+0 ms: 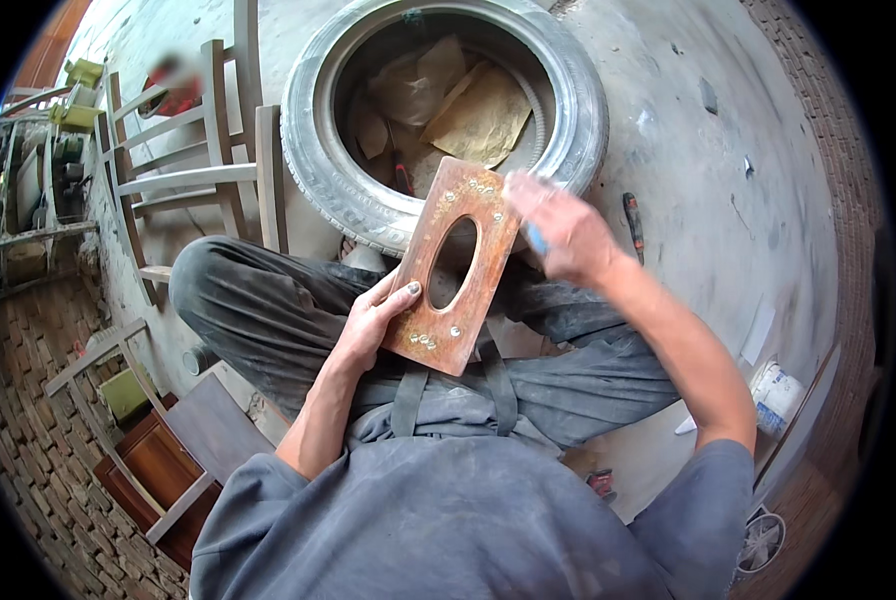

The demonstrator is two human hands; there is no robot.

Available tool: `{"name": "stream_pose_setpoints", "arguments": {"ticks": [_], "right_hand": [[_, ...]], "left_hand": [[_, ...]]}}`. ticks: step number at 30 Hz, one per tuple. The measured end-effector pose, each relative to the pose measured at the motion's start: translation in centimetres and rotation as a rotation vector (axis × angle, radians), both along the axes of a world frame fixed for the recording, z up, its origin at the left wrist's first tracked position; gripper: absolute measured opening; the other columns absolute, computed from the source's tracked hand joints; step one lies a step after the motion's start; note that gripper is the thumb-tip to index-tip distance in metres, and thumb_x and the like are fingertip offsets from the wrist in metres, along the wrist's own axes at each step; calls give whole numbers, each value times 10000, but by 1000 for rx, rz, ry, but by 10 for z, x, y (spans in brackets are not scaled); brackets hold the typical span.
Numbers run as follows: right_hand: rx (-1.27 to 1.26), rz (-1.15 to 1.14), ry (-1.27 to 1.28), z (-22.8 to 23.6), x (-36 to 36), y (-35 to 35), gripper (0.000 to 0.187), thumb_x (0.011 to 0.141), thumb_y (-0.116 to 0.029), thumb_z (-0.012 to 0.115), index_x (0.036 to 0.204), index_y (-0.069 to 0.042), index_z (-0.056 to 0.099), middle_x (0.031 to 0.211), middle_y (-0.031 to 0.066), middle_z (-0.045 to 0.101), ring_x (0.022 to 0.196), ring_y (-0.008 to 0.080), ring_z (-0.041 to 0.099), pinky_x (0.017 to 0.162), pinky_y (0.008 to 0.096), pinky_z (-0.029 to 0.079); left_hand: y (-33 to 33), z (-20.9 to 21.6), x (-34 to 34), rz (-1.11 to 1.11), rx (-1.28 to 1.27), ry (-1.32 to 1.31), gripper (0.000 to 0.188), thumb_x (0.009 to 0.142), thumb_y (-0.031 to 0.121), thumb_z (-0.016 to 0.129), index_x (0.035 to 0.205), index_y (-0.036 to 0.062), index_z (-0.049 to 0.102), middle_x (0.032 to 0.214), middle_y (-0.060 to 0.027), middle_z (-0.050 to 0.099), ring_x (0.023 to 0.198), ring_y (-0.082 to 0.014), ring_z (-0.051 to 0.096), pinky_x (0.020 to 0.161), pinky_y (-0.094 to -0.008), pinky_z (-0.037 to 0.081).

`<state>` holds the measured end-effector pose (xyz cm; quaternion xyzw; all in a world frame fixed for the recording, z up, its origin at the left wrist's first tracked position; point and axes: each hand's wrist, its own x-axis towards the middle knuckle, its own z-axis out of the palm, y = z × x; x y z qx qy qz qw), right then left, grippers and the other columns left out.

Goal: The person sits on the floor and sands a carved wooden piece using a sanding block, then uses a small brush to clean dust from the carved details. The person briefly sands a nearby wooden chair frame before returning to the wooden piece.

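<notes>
Steadily, our left hand (373, 315) grips a reddish-brown rectangular wooden panel (489, 265) with an oval opening and small pale flower-like decorations near both ends. Our left thumb presses flat on its face beside the oval, while the other fingers go behind the left long edge, mostly hidden from us. Our right hand (573, 235) is blurred at the panel's upper right corner, its fingers bent and seemingly close together; we cannot tell whether they are clamped on the small bright-blue thing (536, 238) showing under the palm, nor whether they touch the wood.

The panel stands over our lap, its upper end leaning slightly right, between our crossed legs in dusty dark-grey trousers (258, 300). Beyond it, and partly covered by it in our view, lies a large grey, dust-coated tyre (580, 110). Inside that we see a yellowish-brown paper sheet (488, 115), a crumpled translucent bag (423, 80) and a red-handled tool (402, 178).

Right of the tyre, a screwdriver with a dark and orange handle (633, 225) lies on the pale grey floor (708, 180). Farther out, grey wooden chair frames (188, 181) stand to our left, and a white plastic tub (776, 395) lies to our right.
</notes>
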<state>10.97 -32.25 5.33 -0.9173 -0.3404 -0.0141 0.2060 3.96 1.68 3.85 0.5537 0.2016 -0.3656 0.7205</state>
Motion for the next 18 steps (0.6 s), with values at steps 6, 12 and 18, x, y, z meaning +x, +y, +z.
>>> {"name": "stream_pose_setpoints", "arguments": {"ticks": [6,12,18], "right_hand": [[11,70,36,6,-27,1,792,726,-9,636,1516,4,573,1563,225,592,1482,332,555,1294,459,393],[74,123,88,6,-60,9,863,678,-31,650,1535,8,563,1563,218,594,1486,312,555,1329,470,339],[98,49,47,0,-58,4,732,774,-40,632,1503,12,588,1560,193,606,1444,319,596,1273,486,419]], "left_hand": [[0,1,2,-2,21,7,576,1068,280,693,1563,16,558,1420,-57,665,1255,-159,643,1086,-323,493],[1,2,-1,13,-2,-10,579,1072,291,688,1566,20,554,1376,-53,682,1217,-153,658,1058,-328,510],[2,4,2,-1,-7,65,576,1070,282,694,1554,4,552,1404,-70,671,1248,-159,645,1085,-326,493]]}}
